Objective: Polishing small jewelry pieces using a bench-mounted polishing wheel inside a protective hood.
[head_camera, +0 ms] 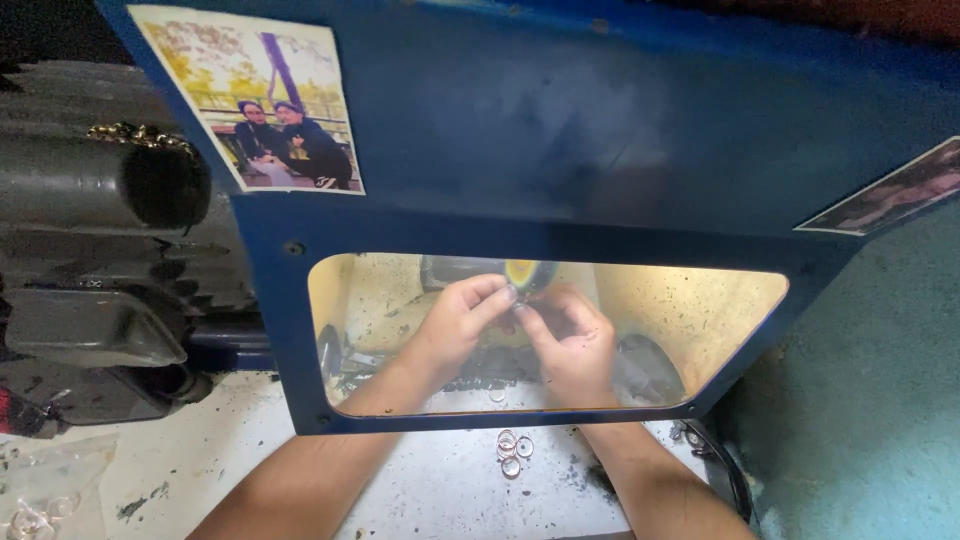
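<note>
Setting: a blue hood [560,130] with a clear window [700,320] stands over a speckled white worktop [440,490]; both forearms reach in under it.
Step in hand: both hands press a small piece against a spinning-type buffing wheel [528,275] (my reading is polishing; motion cannot be confirmed).
Left hand [460,320]: fingers pinched together at the wheel, gripping a tiny piece too hidden to name.
Right hand [570,345]: curled tight, thumb and fingers meeting the left hand's fingertips on the same piece.
Where the piece is: between the fingertips, touching or just beside the wheel's near face, behind the window.
Its direction and long axis: cannot tell, fingers cover it.
Next move calls for: a steady two-handed pinch and light pressure, I judge.
Nearby: small metal rings [512,452] lie on the worktop, near the viewer, between the forearms.
</note>
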